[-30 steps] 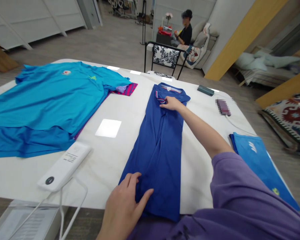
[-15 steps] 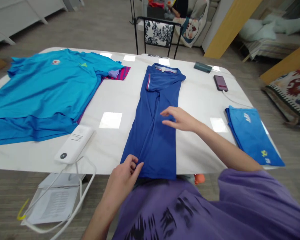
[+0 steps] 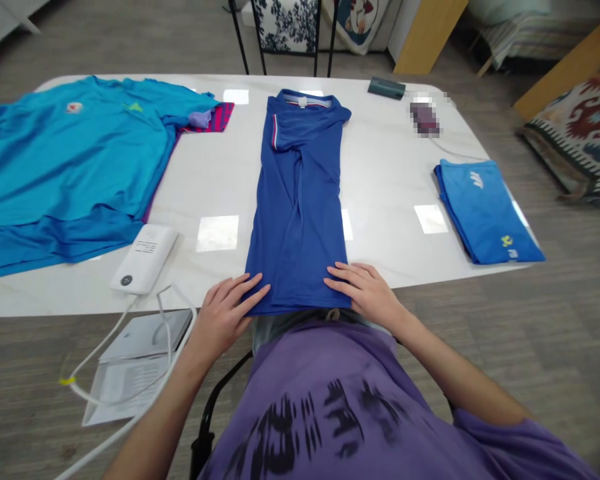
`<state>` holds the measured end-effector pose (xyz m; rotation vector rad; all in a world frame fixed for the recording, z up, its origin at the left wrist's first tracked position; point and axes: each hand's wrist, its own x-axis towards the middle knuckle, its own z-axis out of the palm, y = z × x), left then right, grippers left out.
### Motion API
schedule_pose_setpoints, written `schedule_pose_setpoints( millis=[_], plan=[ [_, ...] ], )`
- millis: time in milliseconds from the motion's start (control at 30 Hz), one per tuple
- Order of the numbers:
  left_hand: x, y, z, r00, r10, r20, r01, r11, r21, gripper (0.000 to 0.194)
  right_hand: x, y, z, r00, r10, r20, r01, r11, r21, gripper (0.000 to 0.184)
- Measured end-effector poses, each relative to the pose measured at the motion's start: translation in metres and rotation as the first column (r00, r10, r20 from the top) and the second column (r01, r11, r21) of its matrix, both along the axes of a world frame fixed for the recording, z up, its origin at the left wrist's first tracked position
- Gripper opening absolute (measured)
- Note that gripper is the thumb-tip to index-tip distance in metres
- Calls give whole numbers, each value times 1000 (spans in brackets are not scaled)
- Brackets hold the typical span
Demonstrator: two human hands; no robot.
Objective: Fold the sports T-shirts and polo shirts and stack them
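A dark blue polo-style shirt [image 3: 300,200], folded into a long narrow shape, lies on the white table with its collar at the far end. Its short sleeve, edged in red and white, is laid across the upper part. My left hand [image 3: 225,307] rests on the near left corner of the hem, fingers stretched out over the cloth. At the near right corner, my right hand [image 3: 367,290] lies with its fingers extended flat on the shirt's edge. Both hands touch the fabric without wrapping round it.
Bright blue shirts [image 3: 80,153] lie spread at the left, over a red-and-purple striped garment [image 3: 223,117]. A white power bank [image 3: 145,259] with a cable sits near the front edge. A folded blue garment [image 3: 485,207], a phone [image 3: 425,120] and a dark case [image 3: 387,88] are at the right.
My right hand has come down from above the shirt's middle to its near right corner. My left hand has flattened out at the left corner. The camera view has tilted down.
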<state>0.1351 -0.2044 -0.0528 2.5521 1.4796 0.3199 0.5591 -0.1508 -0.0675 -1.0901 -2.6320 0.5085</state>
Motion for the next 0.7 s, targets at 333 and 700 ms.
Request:
schedule_pose_setpoints(
  millis=[333,700],
  plan=[
    [45,-37,40,864,-240,442,262,965,11,44,75,-39,70,982,88,-165,-140,930,-340,48],
    [95,64,148,667,103,738,-183,983,28,15,91,58,187,920,-215,-327,121,950,-287,27]
  ],
)
